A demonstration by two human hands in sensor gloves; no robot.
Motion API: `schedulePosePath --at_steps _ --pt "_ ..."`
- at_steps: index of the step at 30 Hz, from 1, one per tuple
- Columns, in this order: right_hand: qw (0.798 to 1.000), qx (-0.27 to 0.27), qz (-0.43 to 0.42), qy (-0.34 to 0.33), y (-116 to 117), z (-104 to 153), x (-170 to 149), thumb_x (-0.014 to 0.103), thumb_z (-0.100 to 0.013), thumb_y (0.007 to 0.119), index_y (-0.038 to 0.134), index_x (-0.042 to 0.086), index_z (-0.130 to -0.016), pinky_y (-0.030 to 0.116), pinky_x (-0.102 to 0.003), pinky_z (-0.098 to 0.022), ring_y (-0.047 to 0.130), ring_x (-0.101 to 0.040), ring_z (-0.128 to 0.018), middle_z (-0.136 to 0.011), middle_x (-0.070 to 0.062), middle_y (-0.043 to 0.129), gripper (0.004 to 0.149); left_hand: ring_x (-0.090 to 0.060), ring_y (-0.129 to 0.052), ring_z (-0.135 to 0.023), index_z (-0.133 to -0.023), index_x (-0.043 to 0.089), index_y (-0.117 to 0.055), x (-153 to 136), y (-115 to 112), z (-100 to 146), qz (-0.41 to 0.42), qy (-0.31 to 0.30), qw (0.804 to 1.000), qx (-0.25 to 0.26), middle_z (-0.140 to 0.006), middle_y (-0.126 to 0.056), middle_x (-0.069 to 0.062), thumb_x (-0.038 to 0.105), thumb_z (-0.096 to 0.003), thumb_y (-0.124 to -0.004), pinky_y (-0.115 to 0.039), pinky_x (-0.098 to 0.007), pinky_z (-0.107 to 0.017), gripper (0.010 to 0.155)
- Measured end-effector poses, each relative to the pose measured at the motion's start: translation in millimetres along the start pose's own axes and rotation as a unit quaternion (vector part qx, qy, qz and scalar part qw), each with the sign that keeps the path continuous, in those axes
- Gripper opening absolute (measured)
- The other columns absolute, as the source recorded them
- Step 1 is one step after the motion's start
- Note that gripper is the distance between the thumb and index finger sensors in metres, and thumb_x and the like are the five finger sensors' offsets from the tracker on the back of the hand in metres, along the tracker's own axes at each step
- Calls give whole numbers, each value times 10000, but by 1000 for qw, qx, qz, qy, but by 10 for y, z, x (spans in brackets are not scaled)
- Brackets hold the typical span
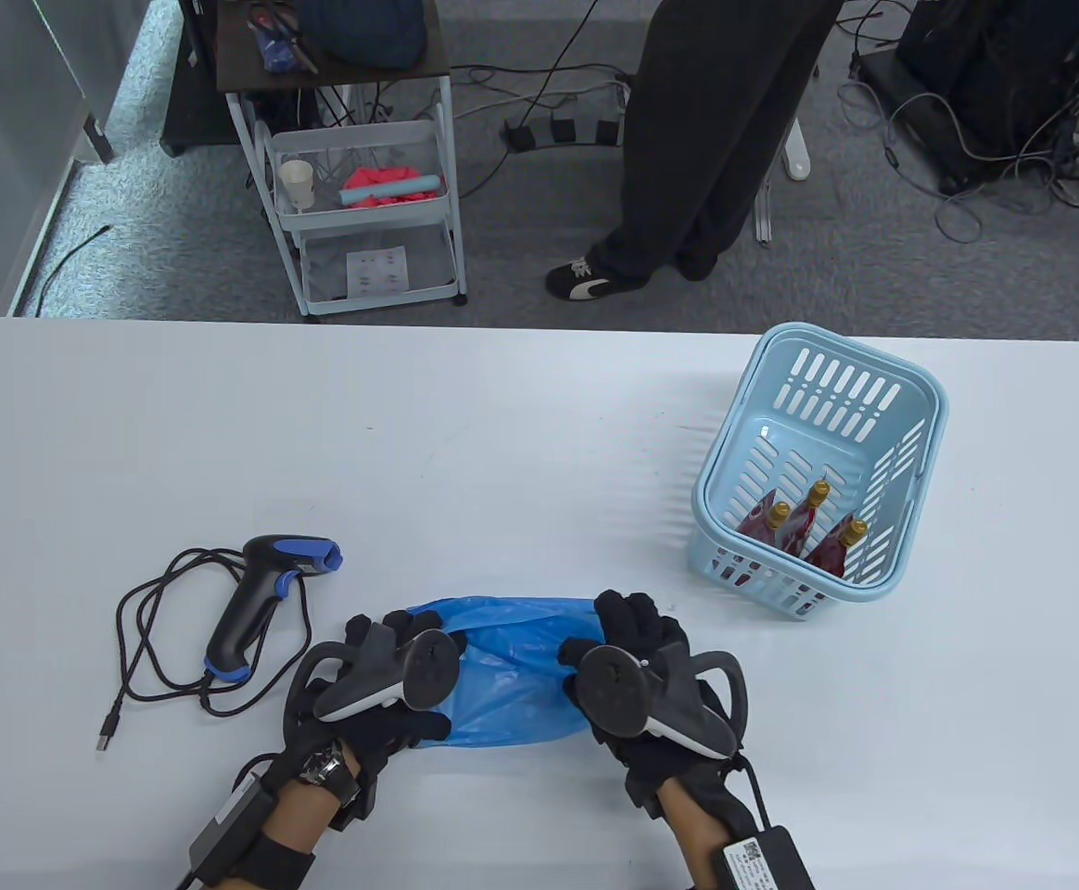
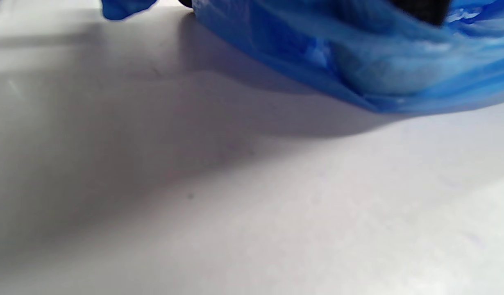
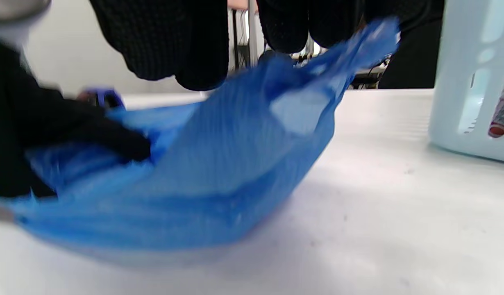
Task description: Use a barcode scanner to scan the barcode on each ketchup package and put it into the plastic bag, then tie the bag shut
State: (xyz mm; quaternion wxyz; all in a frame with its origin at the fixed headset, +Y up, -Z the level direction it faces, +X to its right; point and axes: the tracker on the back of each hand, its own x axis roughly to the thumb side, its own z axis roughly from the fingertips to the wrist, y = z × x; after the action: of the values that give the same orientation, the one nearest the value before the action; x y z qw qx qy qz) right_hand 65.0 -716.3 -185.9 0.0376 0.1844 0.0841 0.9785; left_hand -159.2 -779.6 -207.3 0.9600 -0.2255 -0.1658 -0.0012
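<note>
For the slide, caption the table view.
Both gloved hands, left hand and right hand, grip the blue plastic bag; scanner lies unused.

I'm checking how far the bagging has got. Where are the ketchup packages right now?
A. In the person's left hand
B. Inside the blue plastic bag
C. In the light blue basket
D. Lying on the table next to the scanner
C: three ketchup packages stand in the basket at the table's right, while both hands hold only the blue bag.
</note>
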Motion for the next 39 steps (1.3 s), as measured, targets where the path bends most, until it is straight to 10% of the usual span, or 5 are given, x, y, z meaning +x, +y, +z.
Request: schedulePosePath --at_steps 6,13,24,32,39 --pt "995 84 56 26 492 -194 25 421 -511 775 710 259 -984 370 -687 -742 291 -502 -1059 -1180 -220 310 503 -397 -458 -1138 -1144 339 -412 12 -6 6 -5 -5 1000 -1 -1206 -370 0 553 -360 -871 -370 -689 -799 933" --pt "994 73 56 50 549 -209 -61 430 -489 804 661 297 -969 374 -693 -737 272 -516 -1051 -1175 -236 282 519 -393 -456 -1141 -1145 339 -407 33 -10 11 -12 -7 1000 -5 -1207 -365 -32 563 -358 -870 -366 -689 -800 940" --pt "979 180 10 100 625 -210 -335 622 -365 799 238 347 -1121 305 -714 -744 69 -524 -1042 -1152 -235 15 980 -399 -397 -1150 -1137 375 -426 -133 138 80 29 15 999 31 -1209 -306 -66 582 -359 -868 -364 -680 -806 918" --pt "979 181 7 92 640 -209 -333 624 -365 798 228 331 -1124 312 -712 -745 83 -526 -1044 -1153 -237 26 993 -417 -426 -1141 -1073 319 -650 -411 474 324 178 -27 979 97 -1210 -351 -85 547 -378 -874 -393 -680 -800 765" --pt "978 190 13 80 645 -191 -292 626 -370 794 192 319 -1128 320 -711 -744 94 -527 -1045 -1154 -241 33 1016 -408 -403 -1151 -934 349 -818 20 663 544 77 -78 981 160 -1215 -365 -50 469 -455 -824 -365 -687 -803 494"
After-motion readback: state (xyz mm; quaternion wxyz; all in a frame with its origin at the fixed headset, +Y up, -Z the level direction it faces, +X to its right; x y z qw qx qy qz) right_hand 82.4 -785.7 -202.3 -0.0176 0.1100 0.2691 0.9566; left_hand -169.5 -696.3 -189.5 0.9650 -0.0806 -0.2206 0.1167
